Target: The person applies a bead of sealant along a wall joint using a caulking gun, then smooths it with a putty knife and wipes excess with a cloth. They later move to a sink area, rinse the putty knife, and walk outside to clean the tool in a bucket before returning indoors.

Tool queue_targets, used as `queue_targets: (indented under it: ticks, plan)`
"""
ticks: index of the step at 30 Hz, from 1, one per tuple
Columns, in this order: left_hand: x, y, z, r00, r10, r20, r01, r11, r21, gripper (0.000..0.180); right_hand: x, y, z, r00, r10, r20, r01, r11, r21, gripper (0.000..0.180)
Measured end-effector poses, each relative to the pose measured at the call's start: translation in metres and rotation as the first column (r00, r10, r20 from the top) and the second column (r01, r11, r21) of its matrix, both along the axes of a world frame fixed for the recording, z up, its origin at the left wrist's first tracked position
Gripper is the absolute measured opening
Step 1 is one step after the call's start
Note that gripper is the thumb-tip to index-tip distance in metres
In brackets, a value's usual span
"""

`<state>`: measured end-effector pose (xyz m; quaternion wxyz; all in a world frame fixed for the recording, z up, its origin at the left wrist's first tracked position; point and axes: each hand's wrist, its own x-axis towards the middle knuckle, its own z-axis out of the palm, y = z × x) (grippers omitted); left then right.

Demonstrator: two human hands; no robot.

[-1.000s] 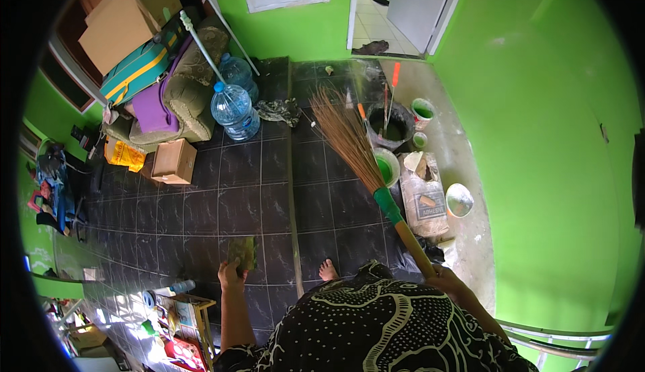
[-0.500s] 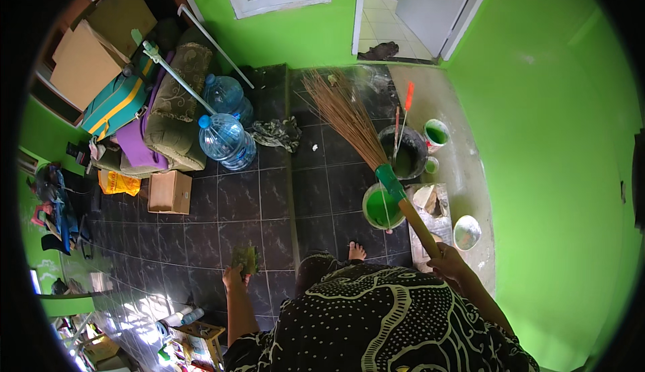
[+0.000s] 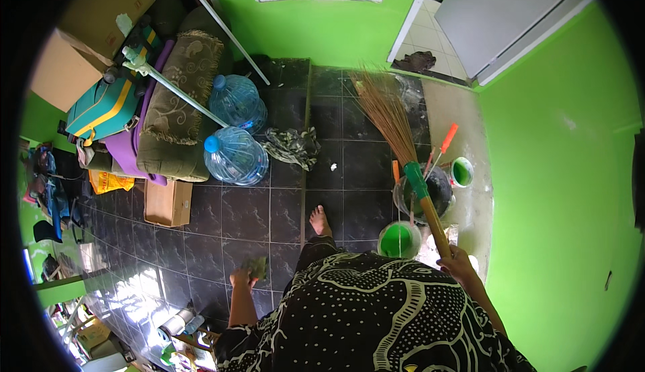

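My right hand (image 3: 458,264) is closed around the wooden handle of a stick broom (image 3: 393,130). A green band binds the broom, and its thin brown bristles spread away from me toward the far wall. Low on the left, my left hand (image 3: 243,278) grips a flat, dull green piece (image 3: 255,271) whose kind I cannot make out. Under the broom handle stands a bucket of green paint (image 3: 399,240). Just beyond it is a dark tub (image 3: 437,190) with an orange-handled tool (image 3: 449,138) leaning in it.
A smaller paint pot (image 3: 461,172) stands by the green wall (image 3: 564,170). Large blue water bottles (image 3: 236,157), a crumpled cloth (image 3: 293,147) and a cardboard box (image 3: 168,202) lie to the left, near a loaded sofa (image 3: 183,96). A low step edge crosses the dark tiles (image 3: 248,211). A doorway opens far right.
My body has moved forward, and a bare foot now shows farther out on the tiles. The broom stays in my right hand, the green piece in my left.
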<state>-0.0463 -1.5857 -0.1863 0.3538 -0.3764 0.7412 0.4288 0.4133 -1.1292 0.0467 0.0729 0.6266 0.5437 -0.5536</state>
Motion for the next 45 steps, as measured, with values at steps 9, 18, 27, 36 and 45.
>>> queue_targets:
  ticks: [9,18,27,36,45]
  plan:
    - [-0.154,0.303,-0.002,0.935,-0.331,-0.128,0.355,0.882,0.309,0.026,-0.094,0.070,0.042,0.967,0.201,0.159,-0.204,0.979,0.008,0.046]
    - [-0.198,0.374,-0.042,0.907,-0.409,0.102,0.418,0.903,-0.101,0.016,-0.108,0.164,0.047,0.948,0.230,0.219,-0.222,0.973,-0.058,0.052]
    - [-0.129,0.299,-0.060,0.850,-0.450,0.274,0.467,0.884,0.005,0.027,-0.178,0.242,0.045,0.970,0.237,-0.054,-0.241,0.965,-0.104,0.047]
    - [-0.130,0.262,0.015,0.770,-0.547,0.329,0.594,0.803,-0.056,0.037,-0.366,0.276,-0.045,0.950,0.204,-0.236,-0.305,0.768,-0.564,0.040]
    - [-0.253,0.257,0.044,0.859,-0.511,-0.014,0.511,0.859,-0.032,0.036,-0.382,0.294,-0.100,0.966,0.192,-0.172,-0.248,0.871,-0.424,0.031]
